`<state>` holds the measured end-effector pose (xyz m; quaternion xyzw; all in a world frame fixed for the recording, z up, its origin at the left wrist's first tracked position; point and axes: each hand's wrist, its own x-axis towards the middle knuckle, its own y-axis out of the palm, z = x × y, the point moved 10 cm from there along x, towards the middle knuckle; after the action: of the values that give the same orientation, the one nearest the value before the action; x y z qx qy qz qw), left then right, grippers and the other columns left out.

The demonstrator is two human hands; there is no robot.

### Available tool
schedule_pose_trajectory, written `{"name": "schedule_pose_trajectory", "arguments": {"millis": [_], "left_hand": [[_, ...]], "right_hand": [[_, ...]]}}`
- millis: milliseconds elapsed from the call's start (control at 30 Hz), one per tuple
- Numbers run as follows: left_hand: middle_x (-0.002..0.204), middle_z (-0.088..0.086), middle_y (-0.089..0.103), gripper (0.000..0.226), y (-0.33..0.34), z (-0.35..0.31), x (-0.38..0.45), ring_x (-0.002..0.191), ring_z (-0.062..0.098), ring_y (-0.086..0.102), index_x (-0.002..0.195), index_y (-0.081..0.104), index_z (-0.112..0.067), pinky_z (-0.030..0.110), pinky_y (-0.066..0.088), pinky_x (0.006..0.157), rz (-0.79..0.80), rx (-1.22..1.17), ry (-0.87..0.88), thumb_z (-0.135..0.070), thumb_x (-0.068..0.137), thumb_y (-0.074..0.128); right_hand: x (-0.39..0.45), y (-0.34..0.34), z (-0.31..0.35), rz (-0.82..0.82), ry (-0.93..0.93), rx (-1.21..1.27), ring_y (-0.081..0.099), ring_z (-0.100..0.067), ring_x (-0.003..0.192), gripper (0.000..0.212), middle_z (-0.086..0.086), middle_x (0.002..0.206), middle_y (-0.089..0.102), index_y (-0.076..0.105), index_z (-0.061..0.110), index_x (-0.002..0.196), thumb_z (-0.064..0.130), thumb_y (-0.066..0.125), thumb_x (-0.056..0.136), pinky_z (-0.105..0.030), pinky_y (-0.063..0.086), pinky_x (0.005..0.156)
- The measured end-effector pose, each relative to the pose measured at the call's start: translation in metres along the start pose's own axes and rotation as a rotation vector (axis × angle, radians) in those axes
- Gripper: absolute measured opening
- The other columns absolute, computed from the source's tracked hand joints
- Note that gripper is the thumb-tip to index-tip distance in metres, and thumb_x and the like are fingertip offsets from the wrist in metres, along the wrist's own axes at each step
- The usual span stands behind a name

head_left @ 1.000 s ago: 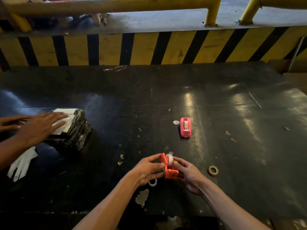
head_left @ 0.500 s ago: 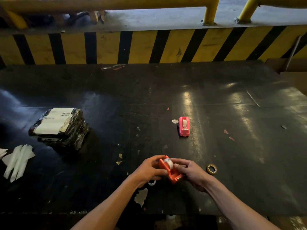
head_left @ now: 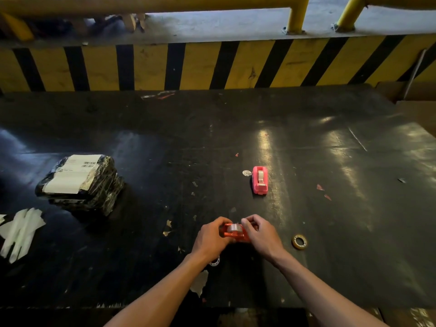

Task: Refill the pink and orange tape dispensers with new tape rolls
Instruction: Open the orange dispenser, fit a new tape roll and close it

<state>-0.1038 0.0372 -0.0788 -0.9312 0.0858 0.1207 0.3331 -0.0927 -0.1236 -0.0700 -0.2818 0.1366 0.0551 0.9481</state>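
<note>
The orange tape dispenser (head_left: 232, 235) lies sideways low over the black table (head_left: 330, 208), with a clear tape roll (head_left: 234, 227) seated in its top. My left hand (head_left: 211, 239) grips its left end and my right hand (head_left: 263, 234) pinches its right end near the roll. The pink tape dispenser (head_left: 259, 180) stands alone farther back, a tape roll inside it. A brownish tape ring (head_left: 299, 241) lies flat to the right of my right hand. A small white ring (head_left: 215, 261) peeks out below my left wrist.
A black-wrapped parcel with a white label (head_left: 80, 182) sits at the left, white paper strips (head_left: 20, 230) nearer the left edge. Paper scraps dot the table. A yellow-and-black striped barrier (head_left: 212, 64) runs along the far side.
The dispenser has turned from upright to lying sideways and sits lower, with both hands closed around it. Another person's hands left the parcel at the left.
</note>
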Motion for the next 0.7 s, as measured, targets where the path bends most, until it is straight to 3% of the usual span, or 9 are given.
{"name": "schedule_pose_trajectory", "arguments": {"millis": [167,367,533,700], "left_hand": [[0.110,-0.005,0.071,0.039,-0.005,-0.002,0.018,0.101,0.011,0.067,0.124,0.058,-0.029,0.033,0.057,0.089,-0.009,0.098,-0.024,-0.035,0.088,0.074],[0.105,0.000,0.071,0.026,-0.003,0.007,0.030,0.091,0.016,0.065,0.115,0.059,-0.028,0.029,0.046,0.070,0.003,0.257,-0.042,-0.036,0.092,0.067],[0.101,0.000,0.072,0.022,-0.005,0.010,0.032,0.091,0.020,0.066,0.108,0.060,-0.028,0.032,0.046,0.070,0.003,0.261,-0.038,-0.042,0.092,0.065],[0.106,-0.002,0.071,0.030,-0.003,0.012,0.035,0.098,0.021,0.066,0.108,0.060,-0.032,0.040,0.054,0.080,0.033,0.259,-0.046,-0.042,0.084,0.074]], "right_hand": [[0.018,0.017,0.003,0.006,0.047,-0.167,0.059,-0.018,0.100,0.044,-0.002,0.109,0.061,0.067,0.023,0.107,0.060,0.057,0.087,-0.031,0.050,0.084],[0.022,0.028,0.011,-0.007,0.077,-0.320,0.052,-0.023,0.108,0.035,-0.003,0.109,0.058,0.061,0.022,0.102,0.054,0.056,0.089,-0.035,0.047,0.085],[0.022,0.030,0.019,-0.087,0.076,-0.422,0.053,-0.031,0.114,0.030,-0.004,0.118,0.061,0.062,0.024,0.109,0.047,0.052,0.093,-0.046,0.043,0.094],[0.024,0.017,0.011,-0.136,0.084,-0.351,0.055,-0.028,0.111,0.020,-0.005,0.115,0.060,0.066,0.021,0.102,0.036,0.055,0.096,-0.043,0.045,0.092]]}}
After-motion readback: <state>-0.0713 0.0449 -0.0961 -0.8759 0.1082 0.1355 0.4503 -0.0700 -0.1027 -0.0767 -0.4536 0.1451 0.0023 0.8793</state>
